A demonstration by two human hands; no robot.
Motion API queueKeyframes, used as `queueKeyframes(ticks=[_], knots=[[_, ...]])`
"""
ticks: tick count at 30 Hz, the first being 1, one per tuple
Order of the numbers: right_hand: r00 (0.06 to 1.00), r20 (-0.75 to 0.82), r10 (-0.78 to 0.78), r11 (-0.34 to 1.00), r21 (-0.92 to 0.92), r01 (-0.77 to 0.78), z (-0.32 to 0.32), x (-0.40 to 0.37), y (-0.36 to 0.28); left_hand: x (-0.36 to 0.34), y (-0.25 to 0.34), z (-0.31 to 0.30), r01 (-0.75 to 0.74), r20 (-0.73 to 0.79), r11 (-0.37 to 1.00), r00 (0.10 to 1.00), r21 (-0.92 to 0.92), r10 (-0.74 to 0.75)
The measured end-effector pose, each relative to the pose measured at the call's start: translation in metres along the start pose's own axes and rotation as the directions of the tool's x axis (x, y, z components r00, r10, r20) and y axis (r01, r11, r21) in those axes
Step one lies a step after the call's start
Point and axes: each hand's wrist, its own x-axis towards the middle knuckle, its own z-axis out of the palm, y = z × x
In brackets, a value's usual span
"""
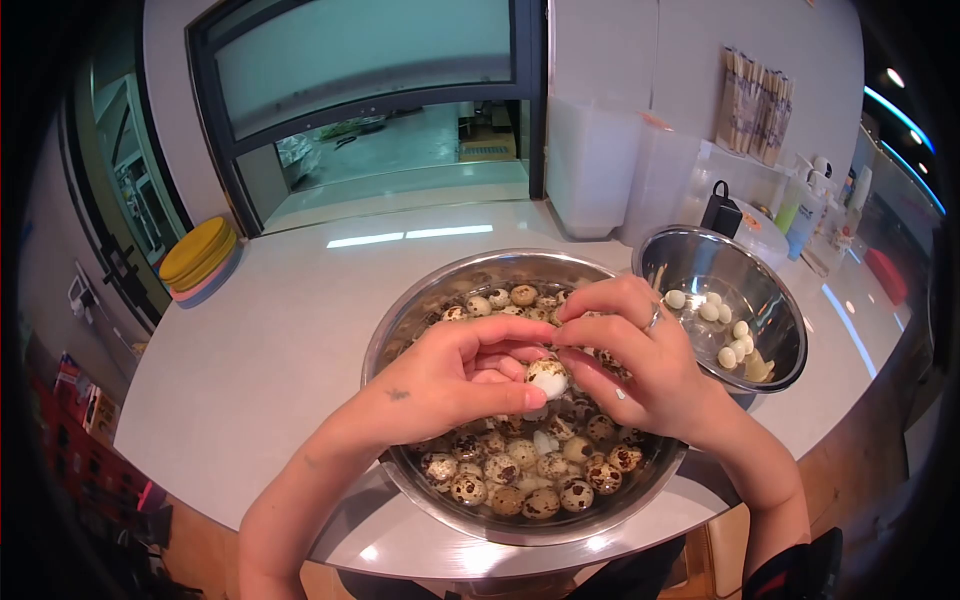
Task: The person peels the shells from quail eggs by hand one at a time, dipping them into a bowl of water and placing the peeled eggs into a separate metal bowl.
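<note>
Over a large steel bowl (378, 350) of speckled quail eggs in water, my left hand (440, 375) holds a partly peeled quail egg (547, 378) between thumb and fingers. White shows on its near side, while brown-spotted shell remains on its upper part. My right hand (640, 350) is beside the egg, its thumb and fingertips bent together close to the egg's top. Whatever they pinch there is hidden. A ring sits on one right finger, and a small white shell bit clings to that hand. Unpeeled quail eggs (540, 502) and pale shell pieces (545, 442) lie in the bowl below.
A smaller steel bowl (795, 375) at the right holds several peeled eggs (738, 348). Yellow round pads (198, 255) are stacked at the counter's left. White plastic bins (595, 170), a black box-shaped object (721, 212) and pump bottles (803, 215) stand along the back.
</note>
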Motion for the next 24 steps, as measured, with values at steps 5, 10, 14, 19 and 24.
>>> queueKeyframes(ticks=[5,10,14,19,24], knots=[[0.999,0.047,-0.022,0.996,0.091,0.018,-0.002,0.001,-0.002,-0.002,0.002,-0.007,0.008,0.067,1.0,0.998,0.007,-0.009],[0.994,0.078,-0.073,0.988,0.139,0.062,0.002,0.0,-0.001,-0.001,-0.003,-0.006,0.007,0.139,0.998,0.99,-0.059,0.001],[0.993,0.072,-0.094,0.991,0.106,0.086,0.003,0.0,-0.001,-0.003,0.004,-0.003,0.038,0.13,0.996,0.991,-0.084,-0.027],[0.998,0.042,0.037,0.99,0.137,-0.042,0.003,-0.004,0.005,-0.003,0.006,-0.005,0.041,0.111,0.997,0.993,0.06,-0.048],[0.996,0.087,-0.027,0.987,0.159,0.013,-0.002,0.001,-0.002,-0.002,0.002,-0.004,0.028,0.068,0.994,0.997,-0.108,-0.021]])
